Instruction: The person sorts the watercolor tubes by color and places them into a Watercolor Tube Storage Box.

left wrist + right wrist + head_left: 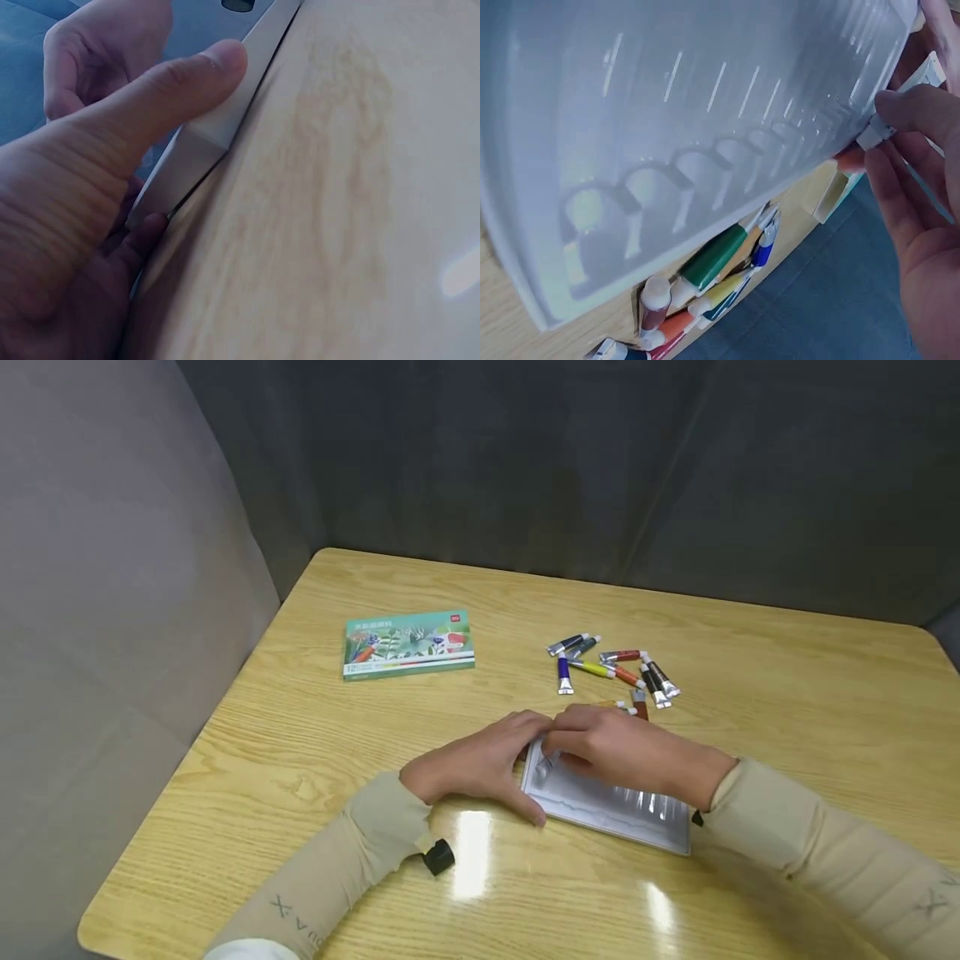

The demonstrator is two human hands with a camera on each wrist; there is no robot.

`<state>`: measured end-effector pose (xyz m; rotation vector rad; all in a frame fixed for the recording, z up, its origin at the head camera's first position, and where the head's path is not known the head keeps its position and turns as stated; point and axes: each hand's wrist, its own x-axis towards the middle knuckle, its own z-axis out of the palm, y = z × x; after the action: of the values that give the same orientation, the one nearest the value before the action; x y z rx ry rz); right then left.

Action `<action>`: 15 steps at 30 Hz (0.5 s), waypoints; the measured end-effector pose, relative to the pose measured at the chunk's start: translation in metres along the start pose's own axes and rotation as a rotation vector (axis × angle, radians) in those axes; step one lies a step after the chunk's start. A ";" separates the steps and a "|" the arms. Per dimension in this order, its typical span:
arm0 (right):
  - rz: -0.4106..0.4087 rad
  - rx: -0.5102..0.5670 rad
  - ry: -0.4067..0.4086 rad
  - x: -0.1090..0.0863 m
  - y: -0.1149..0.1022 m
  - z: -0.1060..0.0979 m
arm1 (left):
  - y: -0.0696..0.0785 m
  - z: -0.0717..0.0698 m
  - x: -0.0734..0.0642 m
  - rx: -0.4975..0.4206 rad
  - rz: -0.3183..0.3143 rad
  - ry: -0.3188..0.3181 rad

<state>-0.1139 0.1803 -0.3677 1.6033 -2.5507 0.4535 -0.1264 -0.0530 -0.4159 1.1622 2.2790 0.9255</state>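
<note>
A white plastic tray (592, 814) with molded slots lies on the table in front of the person. My left hand (483, 760) holds its left end, thumb along the near side and fingers at the far side. In the left wrist view the thumb (202, 75) lies against the tray's side wall (176, 169). My right hand (615, 747) is over the tray's left end and pinches a small paint tube (547, 765). The right wrist view shows the tube's white cap (873, 135) between thumb and fingers; its label is mostly hidden.
Several loose paint tubes (592, 669) lie in a group beyond the tray, among them blue, yellow, orange, red and black ones. A green illustrated paint box (408, 645) rests at the back left. Dark cloth (480, 468) hangs behind the table (300, 777).
</note>
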 end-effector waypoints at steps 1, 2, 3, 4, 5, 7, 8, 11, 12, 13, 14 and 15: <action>-0.002 -0.003 -0.007 0.001 0.000 0.001 | 0.000 0.000 0.000 0.002 0.003 0.002; -0.003 -0.006 -0.014 0.002 0.000 0.001 | 0.000 0.000 0.000 0.006 0.006 0.005; -0.006 -0.011 -0.020 0.003 0.000 0.002 | 0.000 0.000 0.000 0.011 0.008 0.008; -0.010 -0.015 -0.025 0.004 0.000 0.002 | -0.001 0.000 0.000 0.015 0.011 0.011; -0.014 -0.020 -0.027 0.005 0.000 0.002 | -0.001 0.000 0.000 0.017 0.013 0.014; -0.027 -0.035 -0.027 0.006 0.000 0.003 | 0.000 0.000 -0.001 0.015 0.013 0.017; -0.035 -0.042 -0.028 0.007 0.001 0.003 | 0.000 0.000 -0.001 0.013 0.011 0.017; -0.058 -0.057 -0.035 0.007 0.001 0.003 | 0.000 -0.001 -0.001 0.007 -0.002 0.013; -0.066 -0.062 -0.039 0.007 0.000 0.003 | 0.001 -0.001 -0.001 0.006 -0.007 0.010; -0.073 -0.064 -0.045 0.007 0.000 0.004 | 0.001 -0.001 -0.001 0.007 -0.011 0.008; -0.080 -0.069 -0.050 0.007 0.000 0.004 | 0.001 -0.001 -0.001 0.008 -0.014 0.007; -0.084 -0.075 -0.054 0.007 -0.001 0.004 | 0.001 -0.001 -0.001 0.010 -0.015 0.007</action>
<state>-0.1164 0.1724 -0.3697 1.7105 -2.4948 0.3070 -0.1260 -0.0536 -0.4150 1.1461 2.2971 0.9143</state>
